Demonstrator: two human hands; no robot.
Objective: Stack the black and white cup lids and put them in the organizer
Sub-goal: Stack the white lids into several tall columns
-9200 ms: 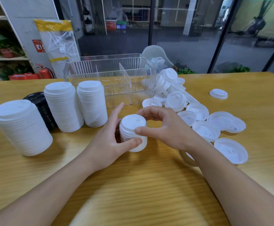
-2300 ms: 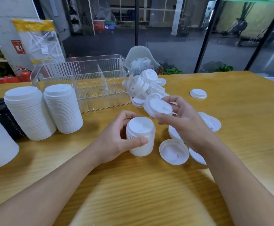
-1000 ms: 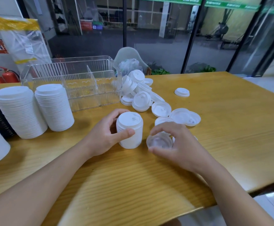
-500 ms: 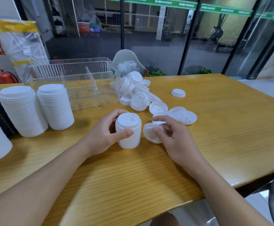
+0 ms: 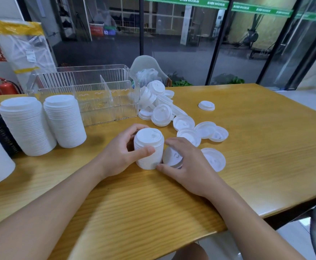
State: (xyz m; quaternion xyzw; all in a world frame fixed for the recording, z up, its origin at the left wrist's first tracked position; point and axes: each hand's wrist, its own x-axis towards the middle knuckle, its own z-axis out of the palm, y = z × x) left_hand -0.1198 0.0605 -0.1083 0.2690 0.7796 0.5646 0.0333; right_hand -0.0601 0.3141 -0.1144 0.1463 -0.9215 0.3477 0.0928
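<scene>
now left hand (image 5: 119, 156) grips stack (image 5: 149, 148); right hand (image 5: 189, 166) pinches lid (image 5: 171, 156).

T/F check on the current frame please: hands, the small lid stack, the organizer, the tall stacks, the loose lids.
1. The left hand grips the small stack of white lids. True.
2. The clear organizer already holds stacked lids. False: both its compartments look empty.
3. The right hand holds a single white lid, tilted on edge beside the small stack. True.
4. The black lid stack stands to the right of the organizer. False: it is at the far left, behind the tall white stacks.
5. Loose white lids lie on the table to the right of the hands. True.
</scene>
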